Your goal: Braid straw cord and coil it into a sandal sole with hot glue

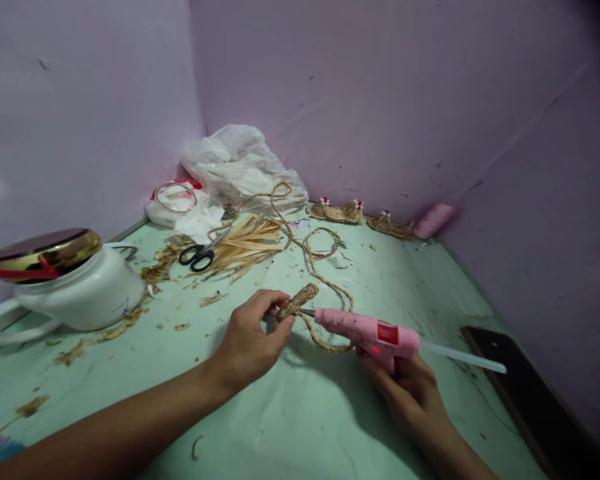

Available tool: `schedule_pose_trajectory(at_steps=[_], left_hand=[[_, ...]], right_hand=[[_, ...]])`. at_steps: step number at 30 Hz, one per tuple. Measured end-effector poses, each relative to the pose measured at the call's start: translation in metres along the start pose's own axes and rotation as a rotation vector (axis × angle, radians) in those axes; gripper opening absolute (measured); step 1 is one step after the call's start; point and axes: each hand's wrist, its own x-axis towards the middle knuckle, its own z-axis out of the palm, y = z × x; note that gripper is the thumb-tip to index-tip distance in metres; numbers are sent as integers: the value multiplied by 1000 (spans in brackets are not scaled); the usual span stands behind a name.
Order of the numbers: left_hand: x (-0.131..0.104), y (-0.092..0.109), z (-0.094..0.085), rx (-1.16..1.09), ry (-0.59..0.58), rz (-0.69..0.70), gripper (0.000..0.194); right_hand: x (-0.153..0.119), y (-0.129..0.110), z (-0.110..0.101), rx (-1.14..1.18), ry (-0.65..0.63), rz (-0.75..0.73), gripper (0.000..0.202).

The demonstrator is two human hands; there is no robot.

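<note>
My left hand [253, 337] pinches a small coil of braided straw rope [298, 300] between thumb and fingers, above the table. From the coil a loose length of rope [325, 268] loops down and runs back across the table. Wrapped around the handle of a pink hot glue gun [360, 327], my right hand [413, 387] holds it with the nozzle pointing left. The metal tip is right at the coil's side; whether it touches I cannot tell. A clear glue stick [463, 357] sticks out of the gun's back, and a red light glows on it.
Black-handled scissors [200, 257] lie beside dry straw strips [250, 240]. At left stands a white enamel pot [80, 293] with a gold-rimmed lid [45, 247]. Toward the back are a plastic bag [245, 163], woven pieces with beads [336, 212] and a pink spool [434, 220]; a dark phone-like slab [525, 400] lies right.
</note>
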Motion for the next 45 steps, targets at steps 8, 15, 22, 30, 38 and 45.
schedule_pose_trajectory(at_steps=[8,15,22,30,38,45], left_hand=[[1,1,0,0,-7,-16,15],[1,0,0,-24,-38,-55,14],[2,-2,1,-35,-51,-80,13],[3,2,0,-32,-56,-77,14],[2,2,0,-36,-55,-87,14],[3,2,0,-23,-58,-99,15]], right_hand=[[-4,12,-1,18,45,32,11],[-3,18,2,23,72,-58,10],[-3,15,1,51,126,-71,6],[-2,18,2,47,128,-56,8],[0,16,1,33,163,-38,11],[-1,18,0,68,146,8,13]])
